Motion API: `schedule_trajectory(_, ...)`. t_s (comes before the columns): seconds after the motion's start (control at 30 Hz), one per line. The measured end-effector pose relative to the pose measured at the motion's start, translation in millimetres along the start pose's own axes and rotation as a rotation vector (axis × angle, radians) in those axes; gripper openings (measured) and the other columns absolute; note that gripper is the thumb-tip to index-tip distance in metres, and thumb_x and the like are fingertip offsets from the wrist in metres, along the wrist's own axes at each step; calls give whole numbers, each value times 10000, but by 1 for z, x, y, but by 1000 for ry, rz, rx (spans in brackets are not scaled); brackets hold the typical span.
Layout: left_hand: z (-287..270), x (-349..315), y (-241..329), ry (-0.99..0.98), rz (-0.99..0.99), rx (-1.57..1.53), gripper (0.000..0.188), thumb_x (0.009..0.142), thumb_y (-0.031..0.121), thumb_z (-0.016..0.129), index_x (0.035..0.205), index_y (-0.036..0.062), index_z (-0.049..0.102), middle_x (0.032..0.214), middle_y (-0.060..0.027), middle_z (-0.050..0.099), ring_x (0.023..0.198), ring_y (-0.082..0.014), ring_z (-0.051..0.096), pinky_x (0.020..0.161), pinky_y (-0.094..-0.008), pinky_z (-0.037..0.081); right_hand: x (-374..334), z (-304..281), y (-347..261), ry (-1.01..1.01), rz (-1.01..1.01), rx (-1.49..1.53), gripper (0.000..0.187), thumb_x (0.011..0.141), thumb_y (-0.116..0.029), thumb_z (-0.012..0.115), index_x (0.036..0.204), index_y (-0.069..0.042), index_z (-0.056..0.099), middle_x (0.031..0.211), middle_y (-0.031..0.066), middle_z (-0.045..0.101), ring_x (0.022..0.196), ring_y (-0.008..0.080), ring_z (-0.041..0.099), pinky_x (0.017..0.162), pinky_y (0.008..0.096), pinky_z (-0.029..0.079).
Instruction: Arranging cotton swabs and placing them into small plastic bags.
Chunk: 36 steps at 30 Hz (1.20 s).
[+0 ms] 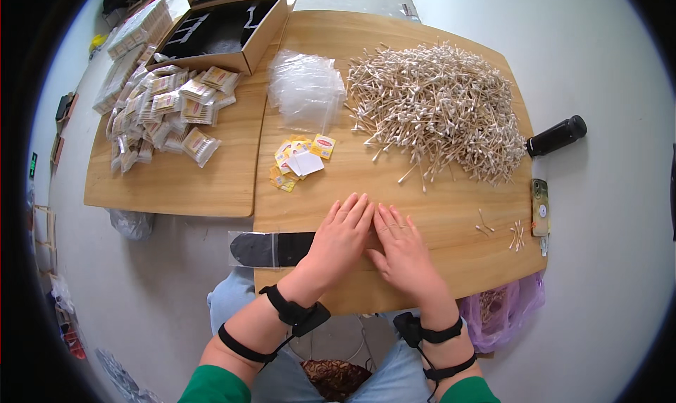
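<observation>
Both my hands lie flat, palms down, near the front middle of the wooden table (451, 262), fingertips almost meeting. My left hand (343, 227) has its fingers stretched out and holds nothing I can see. Beneath its wrist side lies a flat black strip (296, 249), one rounded end inside a clear plastic sleeve (239, 250). My right hand (403, 246) is likewise stretched out, thumb apart. Beyond the hands sit a large heap of cotton swabs (440, 107), a fanned stack of clear plastic bags (306, 89) and a small pile of yellow-and-white cards (304, 160).
Packed swab bags (169, 107) are piled on the left table, beside an open cardboard box (246, 54) with black items. A few loose swabs (517, 235) and a phone (540, 209) lie right. A black bottle (558, 135) and purple bag (517, 311) are at the table's edge.
</observation>
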State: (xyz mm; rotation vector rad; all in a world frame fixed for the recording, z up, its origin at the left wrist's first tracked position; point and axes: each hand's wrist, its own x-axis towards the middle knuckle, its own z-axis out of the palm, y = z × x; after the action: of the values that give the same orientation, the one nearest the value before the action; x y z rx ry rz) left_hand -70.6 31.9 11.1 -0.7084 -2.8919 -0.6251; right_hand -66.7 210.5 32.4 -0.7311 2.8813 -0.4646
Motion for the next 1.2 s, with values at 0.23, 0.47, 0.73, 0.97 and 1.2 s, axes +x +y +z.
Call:
schedule_trajectory(0.23, -3, -1, 5, -47, 23, -26, 456, 887, 196, 626, 1290, -3, 547, 1400, -148, 493, 1351, -312, 409, 1139, -438, 317, 40, -21, 35, 264, 293, -37, 503, 879, -226, 658, 1364, -164, 538, 1228, 198, 527, 1099, 378, 521, 928, 475, 445)
schedule_trajectory(0.47, -10, -2, -2, -9, 32, -90, 409, 855, 142, 651, 1232, -4, 587, 1339, -143, 543, 1294, -307, 466, 1105, -422, 365, 39, -7, 13, 268, 182, -45, 397, 848, -174, 681, 1227, -78, 614, 1206, 159, 558, 1091, 328, 536, 909, 419, 466)
schedule_trajectory(0.73, -23, 3, -13, 77, -70, -275, 374, 827, 4, 613, 1199, -8, 583, 1227, -167, 597, 1170, -334, 550, 987, -426, 450, 29, -24, 19, 305, 89, 285, 208, 769, 2, 673, 967, -22, 612, 917, 136, 603, 875, 339, 576, 761, 413, 477)
schedule_trajectory(0.97, -18, 5, -15, 117, -117, -293, 434, 809, -56, 568, 1240, -15, 551, 1268, -184, 567, 1173, -361, 538, 984, -433, 449, 37, -12, 24, 285, 137, 293, 83, 775, -2, 664, 825, -26, 602, 847, 129, 583, 837, 339, 562, 721, 424, 461)
schedule_trajectory(1.2, -13, 9, -19, 114, -79, -302, 484, 796, -76, 533, 1277, -24, 523, 1311, -191, 539, 1220, -366, 502, 1021, -439, 422, 41, -8, 22, 303, 202, 331, 80, 815, -71, 665, 818, -37, 592, 826, 129, 583, 815, 333, 569, 723, 435, 459)
